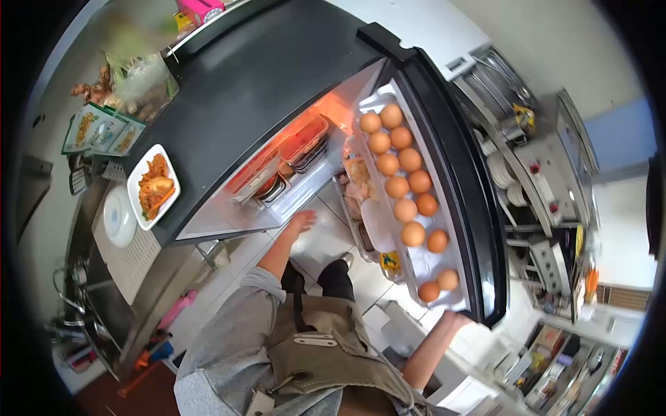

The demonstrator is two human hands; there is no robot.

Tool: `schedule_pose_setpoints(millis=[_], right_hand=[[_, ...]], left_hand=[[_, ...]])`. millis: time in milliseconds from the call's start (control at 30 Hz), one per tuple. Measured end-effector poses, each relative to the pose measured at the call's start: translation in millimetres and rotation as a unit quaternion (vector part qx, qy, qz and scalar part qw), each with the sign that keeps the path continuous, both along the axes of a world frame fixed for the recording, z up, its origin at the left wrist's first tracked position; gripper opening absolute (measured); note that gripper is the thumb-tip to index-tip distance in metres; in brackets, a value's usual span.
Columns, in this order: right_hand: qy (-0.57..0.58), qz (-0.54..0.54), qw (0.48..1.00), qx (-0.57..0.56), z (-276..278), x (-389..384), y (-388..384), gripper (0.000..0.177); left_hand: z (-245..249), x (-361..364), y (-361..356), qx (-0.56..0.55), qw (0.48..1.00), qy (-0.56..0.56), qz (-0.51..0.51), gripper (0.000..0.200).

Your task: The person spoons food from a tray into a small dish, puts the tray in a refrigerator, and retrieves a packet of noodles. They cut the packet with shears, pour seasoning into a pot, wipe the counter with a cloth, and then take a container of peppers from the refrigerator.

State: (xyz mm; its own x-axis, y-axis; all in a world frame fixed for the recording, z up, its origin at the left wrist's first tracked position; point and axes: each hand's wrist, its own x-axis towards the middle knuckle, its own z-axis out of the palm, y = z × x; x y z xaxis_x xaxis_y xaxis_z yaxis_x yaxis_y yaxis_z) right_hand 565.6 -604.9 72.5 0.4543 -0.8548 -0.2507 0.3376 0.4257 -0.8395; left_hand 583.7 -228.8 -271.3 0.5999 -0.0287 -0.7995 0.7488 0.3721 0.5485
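Note:
A black refrigerator [277, 76] stands with its door [454, 139] swung wide. My left hand [302, 220] hangs open just in front of the lit interior, holding nothing that I can see. Closest to it are stacked food containers [270, 187] on a shelf [298, 197], one with a red lid [304, 139]. At the door's edge, my right hand [454, 322] grips the door, its fingers partly hidden behind it. Several brown eggs [413, 234] sit in two rows in the clear door rack [430, 267]. Below that rack, a lower door bin [357, 222] holds packaged food.
A white dish of kimchi [154, 187] and a white lid [119, 216] are on the left counter by the refrigerator. Green packets [104, 132] lie behind them. Dish shelves [510, 173] stand at right, open drawers [555, 367] at lower right.

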Motion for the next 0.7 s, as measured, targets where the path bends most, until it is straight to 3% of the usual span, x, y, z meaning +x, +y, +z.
schedule_pose_setpoints(millis=[133,367,433,533,700], right_hand=[[0.017,0.045,0.999,-0.019,-28.8,38.2,-53.2,0.041],[0.037,0.1,0.993,-0.041,-62.7,77.2,-123.8,0.039],[0.045,0.111,0.992,-0.048,-67.9,84.6,-137.3,0.039],[0.048,0.127,0.989,-0.049,-76.1,94.9,-154.2,0.038],[0.056,0.143,0.987,-0.049,-86.5,104.3,-177.8,0.038]], left_hand=[[12.2,35.3,18.0,-0.046,0.95,-0.012,0.309,0.04],[41.7,59.6,39.9,-0.047,0.872,-0.128,0.471,0.052],[59.2,62.9,44.3,-0.079,0.801,-0.231,0.547,0.065],[58.2,77.3,58.6,-0.104,0.751,-0.142,0.636,0.079],[24.0,82.3,87.6,-0.154,0.694,-0.163,0.684,0.078]])
